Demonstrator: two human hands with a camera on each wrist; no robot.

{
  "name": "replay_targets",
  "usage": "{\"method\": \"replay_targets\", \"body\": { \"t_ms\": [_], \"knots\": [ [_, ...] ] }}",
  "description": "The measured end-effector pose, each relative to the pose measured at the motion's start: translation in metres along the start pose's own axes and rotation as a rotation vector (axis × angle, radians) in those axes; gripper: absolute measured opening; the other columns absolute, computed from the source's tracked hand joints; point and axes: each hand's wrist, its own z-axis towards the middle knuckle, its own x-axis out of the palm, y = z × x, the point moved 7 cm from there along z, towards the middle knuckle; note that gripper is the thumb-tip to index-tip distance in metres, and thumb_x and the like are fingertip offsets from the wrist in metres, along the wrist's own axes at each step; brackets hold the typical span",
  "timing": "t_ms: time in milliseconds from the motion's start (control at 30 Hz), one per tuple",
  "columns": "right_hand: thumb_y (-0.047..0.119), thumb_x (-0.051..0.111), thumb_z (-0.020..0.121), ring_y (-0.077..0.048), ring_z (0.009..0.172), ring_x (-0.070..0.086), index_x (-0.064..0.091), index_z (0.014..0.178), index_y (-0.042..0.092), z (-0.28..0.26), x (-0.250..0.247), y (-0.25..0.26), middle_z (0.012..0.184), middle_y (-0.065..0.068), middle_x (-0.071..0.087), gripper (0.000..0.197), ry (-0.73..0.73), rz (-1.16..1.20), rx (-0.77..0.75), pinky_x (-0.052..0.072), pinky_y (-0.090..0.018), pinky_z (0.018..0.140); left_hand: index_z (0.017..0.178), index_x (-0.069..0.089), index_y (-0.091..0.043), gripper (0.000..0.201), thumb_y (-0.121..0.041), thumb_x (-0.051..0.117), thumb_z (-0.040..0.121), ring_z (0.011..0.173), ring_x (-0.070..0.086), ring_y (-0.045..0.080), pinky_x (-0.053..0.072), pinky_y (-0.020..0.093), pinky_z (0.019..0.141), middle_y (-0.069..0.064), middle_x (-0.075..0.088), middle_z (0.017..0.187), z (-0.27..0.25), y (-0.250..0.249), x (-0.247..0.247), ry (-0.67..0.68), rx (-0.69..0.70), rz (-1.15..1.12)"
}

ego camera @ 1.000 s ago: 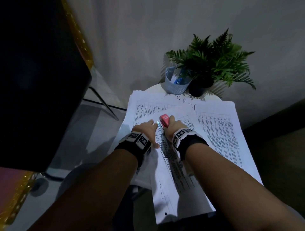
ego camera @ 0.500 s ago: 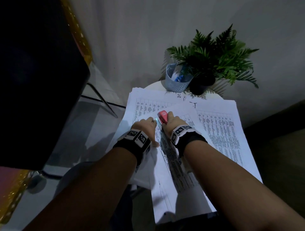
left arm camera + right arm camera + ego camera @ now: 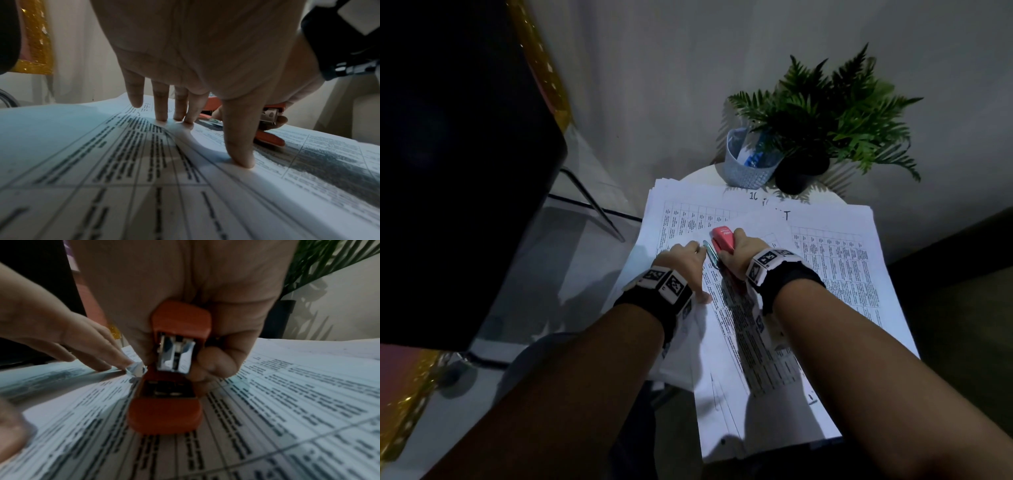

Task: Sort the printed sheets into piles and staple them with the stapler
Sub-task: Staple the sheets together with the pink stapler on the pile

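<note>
Your right hand [image 3: 736, 255] grips the red stapler [image 3: 723, 238] near the bench's middle; left hand [image 3: 686, 265], fingers straight, pins the printed sheets [image 3: 205, 162]. Risk: stack edge bows under fingertips [image 3: 162, 116]; staple may miss lower sheets or land crooked.

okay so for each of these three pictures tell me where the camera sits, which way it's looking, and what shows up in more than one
Head: worn on the head, looking forward and down; both forearms, left hand, right hand, printed sheets, fern.
Left wrist: under the left palm, looking along the fingers pressing the sheets.
Right wrist: under the right palm, facing the stapler that the right hand grips.
Shared: stapler, sheets and left hand appear in all three.
</note>
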Motion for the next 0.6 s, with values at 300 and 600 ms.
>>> {"method": "replay_targets", "body": {
  "t_ms": [300,600],
  "knots": [
    [0.036,0.046,0.095,-0.033,0.102,0.058,0.037,0.125,0.008,0.0029,-0.0003,-0.0031,0.115,-0.016,0.06,0.042,0.02,-0.019,-0.009,0.038,-0.032,0.077,0.145,0.021,-0.012,0.095,-0.057,0.066,0.075,0.13,0.035,0.028,0.036,0.041,0.106,0.006,0.027,0.149,0.0003,-0.0004,-0.0002,0.016,0.001,0.008],
    [0.037,0.045,0.094,-0.031,0.092,0.057,0.037,0.122,0.01,0.0028,0.0014,-0.0049,0.107,-0.015,0.061,0.04,0.018,-0.002,-0.009,0.039,-0.034,0.077,0.145,0.022,-0.014,0.094,-0.056,0.067,0.074,0.129,0.036,0.027,0.037,0.041,0.105,0.005,0.029,0.148,0.0022,-0.0002,0.0006,0.026,-0.014,0.024]
  ]
}}
